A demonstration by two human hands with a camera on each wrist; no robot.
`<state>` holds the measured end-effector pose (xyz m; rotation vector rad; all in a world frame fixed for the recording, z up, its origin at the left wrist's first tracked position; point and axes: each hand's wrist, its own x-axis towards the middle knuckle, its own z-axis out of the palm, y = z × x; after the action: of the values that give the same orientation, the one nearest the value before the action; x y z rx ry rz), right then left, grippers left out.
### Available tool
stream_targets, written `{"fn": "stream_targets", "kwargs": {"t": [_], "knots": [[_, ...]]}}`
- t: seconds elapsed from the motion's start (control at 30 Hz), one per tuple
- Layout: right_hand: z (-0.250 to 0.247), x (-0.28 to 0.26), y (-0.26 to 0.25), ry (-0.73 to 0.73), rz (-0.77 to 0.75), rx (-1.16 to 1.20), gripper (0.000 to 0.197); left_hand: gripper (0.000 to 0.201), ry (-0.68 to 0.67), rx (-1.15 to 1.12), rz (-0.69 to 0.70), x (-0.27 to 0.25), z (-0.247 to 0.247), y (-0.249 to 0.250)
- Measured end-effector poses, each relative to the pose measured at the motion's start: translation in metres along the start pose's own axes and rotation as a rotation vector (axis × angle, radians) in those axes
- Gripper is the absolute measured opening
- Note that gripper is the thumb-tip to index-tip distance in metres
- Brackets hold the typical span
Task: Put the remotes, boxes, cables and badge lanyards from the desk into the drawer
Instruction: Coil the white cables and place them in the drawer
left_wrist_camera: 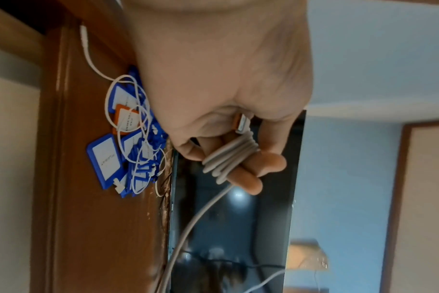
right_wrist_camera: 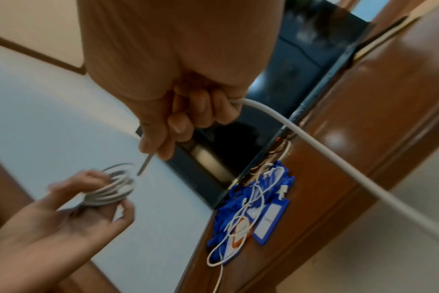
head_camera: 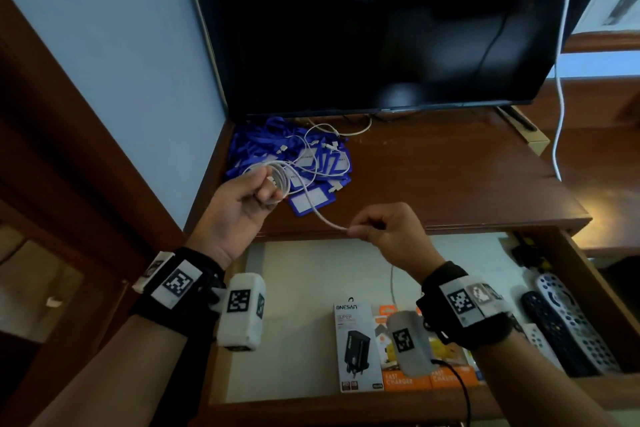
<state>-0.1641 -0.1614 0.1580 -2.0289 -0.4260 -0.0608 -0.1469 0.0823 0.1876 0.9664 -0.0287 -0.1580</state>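
Observation:
My left hand (head_camera: pixel 252 196) is held above the desk's front left, with a white cable (head_camera: pixel 277 180) wound in several loops round its fingers (left_wrist_camera: pixel 241 174). The cable's free length (head_camera: pixel 322 217) runs to my right hand (head_camera: pixel 367 227), which pinches it over the desk's front edge. Behind the hands, a pile of blue badge lanyards (head_camera: pixel 304 152) with thin white cables tangled on top lies at the desk's back left. Below, the open drawer (head_camera: pixel 311 270) holds charger boxes (head_camera: pixel 358 347) and remotes (head_camera: pixel 568 322) on its right side.
A dark TV screen (head_camera: pixel 381 28) stands at the back of the wooden desk (head_camera: pixel 450 177). A white cord (head_camera: pixel 559 80) hangs down at the right. A wooden door frame (head_camera: pixel 69 121) stands to the left. The drawer's left half shows bare lining.

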Motion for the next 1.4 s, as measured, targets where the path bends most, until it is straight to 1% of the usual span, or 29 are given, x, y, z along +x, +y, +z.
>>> {"fn": "stream_targets", "kwargs": {"t": [0.07,0.13,0.27,0.37,0.47,0.57,0.63,0.73,0.83,0.87,0.93,0.97,1.03,1.07,1.13,1.2,1.23,1.33,1.4], "knots": [[0.005,0.0,-0.013,-0.085,-0.054,-0.038,0.007,0.024,-0.017,0.171,0.061,0.003,0.005,-0.004],[0.005,0.001,-0.023,-0.119,-0.092,-0.017,0.006,0.027,-0.038,0.372,0.106,0.004,0.01,-0.01],[-0.004,0.005,-0.036,-0.116,-0.113,0.133,0.022,0.028,-0.048,0.63,0.122,0.0,0.027,-0.021],[-0.01,0.007,-0.04,-0.082,-0.117,0.247,0.022,0.026,-0.087,0.73,0.109,-0.004,0.036,-0.029],[-0.016,0.011,-0.037,0.017,-0.093,0.34,0.021,0.029,-0.195,0.699,0.044,-0.006,0.04,-0.034],[-0.019,0.014,-0.035,0.057,-0.092,0.324,0.015,0.039,-0.331,0.665,-0.001,-0.008,0.046,-0.036],[-0.02,0.016,-0.034,0.096,-0.089,0.322,0.012,0.033,-0.38,0.612,-0.045,-0.008,0.049,-0.039],[-0.021,0.019,-0.029,0.18,-0.048,0.366,0.013,0.026,-0.373,0.475,-0.082,-0.007,0.049,-0.046],[-0.021,0.018,-0.025,0.201,-0.017,0.39,0.014,0.024,-0.367,0.366,-0.106,-0.005,0.049,-0.051],[-0.02,0.017,-0.024,0.199,-0.017,0.398,0.014,0.025,-0.376,0.331,-0.108,-0.005,0.048,-0.051],[-0.018,0.017,-0.019,0.205,-0.015,0.426,0.013,0.034,-0.406,0.29,-0.106,-0.003,0.047,-0.051],[-0.017,0.015,-0.017,0.207,-0.012,0.449,0.012,0.034,-0.407,0.298,-0.104,-0.003,0.046,-0.05],[-0.014,0.012,-0.009,0.18,0.017,0.522,0.009,0.02,-0.382,0.355,-0.103,-0.002,0.043,-0.047],[-0.013,0.009,-0.005,0.144,0.039,0.555,0.009,0.021,-0.37,0.392,-0.114,-0.002,0.042,-0.045],[-0.009,0.005,0.002,0.049,0.084,0.573,0.018,0.028,-0.39,0.46,-0.148,-0.001,0.039,-0.043],[-0.005,0.002,0.002,-0.02,0.095,0.531,0.024,0.026,-0.426,0.477,-0.186,-0.001,0.039,-0.042],[-0.005,0.002,0.001,-0.023,0.084,0.509,0.021,0.025,-0.441,0.474,-0.2,-0.001,0.039,-0.042],[-0.005,0.005,0.0,0.053,0.027,0.439,0.011,0.028,-0.455,0.455,-0.217,-0.001,0.042,-0.041],[-0.004,0.005,0.001,0.107,-0.052,0.324,0.017,0.03,-0.456,0.443,-0.225,0.001,0.041,-0.042]]}}
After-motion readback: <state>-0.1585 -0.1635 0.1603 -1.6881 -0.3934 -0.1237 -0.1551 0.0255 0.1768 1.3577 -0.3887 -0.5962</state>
